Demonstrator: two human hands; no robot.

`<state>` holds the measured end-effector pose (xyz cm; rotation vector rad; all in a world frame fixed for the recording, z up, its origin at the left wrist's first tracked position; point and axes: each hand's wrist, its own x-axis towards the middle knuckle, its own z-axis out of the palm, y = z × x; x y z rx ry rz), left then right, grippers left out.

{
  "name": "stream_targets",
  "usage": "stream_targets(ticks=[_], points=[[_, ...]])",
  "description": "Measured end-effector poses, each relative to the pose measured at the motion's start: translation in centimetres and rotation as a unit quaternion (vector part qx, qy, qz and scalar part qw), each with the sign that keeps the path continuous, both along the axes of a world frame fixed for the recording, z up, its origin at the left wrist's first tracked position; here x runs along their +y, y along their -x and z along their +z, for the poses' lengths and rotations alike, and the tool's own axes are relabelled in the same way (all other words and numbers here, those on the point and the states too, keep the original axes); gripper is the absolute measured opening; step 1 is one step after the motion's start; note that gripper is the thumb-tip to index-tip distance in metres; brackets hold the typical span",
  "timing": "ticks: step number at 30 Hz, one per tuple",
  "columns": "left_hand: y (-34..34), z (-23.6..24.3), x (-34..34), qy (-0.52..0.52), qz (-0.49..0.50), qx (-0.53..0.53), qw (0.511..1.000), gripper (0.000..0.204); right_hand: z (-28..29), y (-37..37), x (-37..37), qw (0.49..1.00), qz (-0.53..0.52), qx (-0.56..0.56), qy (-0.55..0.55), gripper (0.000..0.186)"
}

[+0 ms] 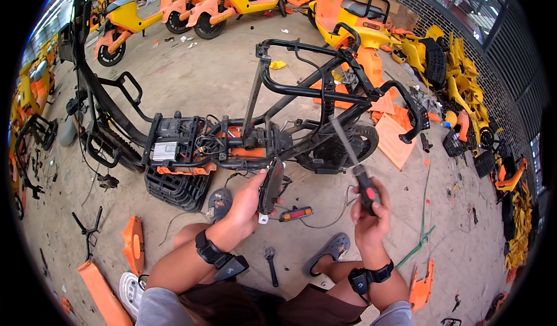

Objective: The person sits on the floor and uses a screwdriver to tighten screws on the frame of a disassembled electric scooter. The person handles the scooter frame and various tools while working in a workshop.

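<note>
My left hand [245,205] is closed around a flat black part [270,189], held on edge beside the lower side of a stripped black scooter frame [290,87]. What kind of part it is I cannot make out. In my right hand [371,224] is a screwdriver [365,188] with a black and red handle, its shaft slanting up and left toward the rear wheel [362,143]. The tip looks apart from the wheel, though depth is hard to judge. Between my hands a red and orange light [296,214] hangs or lies by a thin cable.
An adjustable wrench [271,265] lies on the floor between my feet. Orange panels [101,294] lie at the left and behind the frame. Yellow and orange scooters [130,15] stand at the back, and yellow body parts [464,88] are heaped along the right wall.
</note>
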<state>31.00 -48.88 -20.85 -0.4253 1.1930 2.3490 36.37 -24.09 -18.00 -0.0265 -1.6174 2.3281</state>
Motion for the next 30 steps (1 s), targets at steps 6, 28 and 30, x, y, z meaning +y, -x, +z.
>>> stream_targets(ticks=[6,28,30], points=[[0.2,-0.1,-0.4,0.008,-0.005,0.009,1.000,0.039,8.1,1.3,-2.2,0.931,-0.190,0.285,-0.127,0.068],[-0.5,0.0,0.8,0.034,-0.015,0.034,0.999,0.038,0.4,4.0,-2.2,0.959,-0.169,0.141,-0.176,0.043],[-0.3,0.0,0.8,0.033,-0.018,0.040,0.999,0.038,-1.0,5.1,-1.7,0.961,-0.087,0.018,-0.261,0.043]])
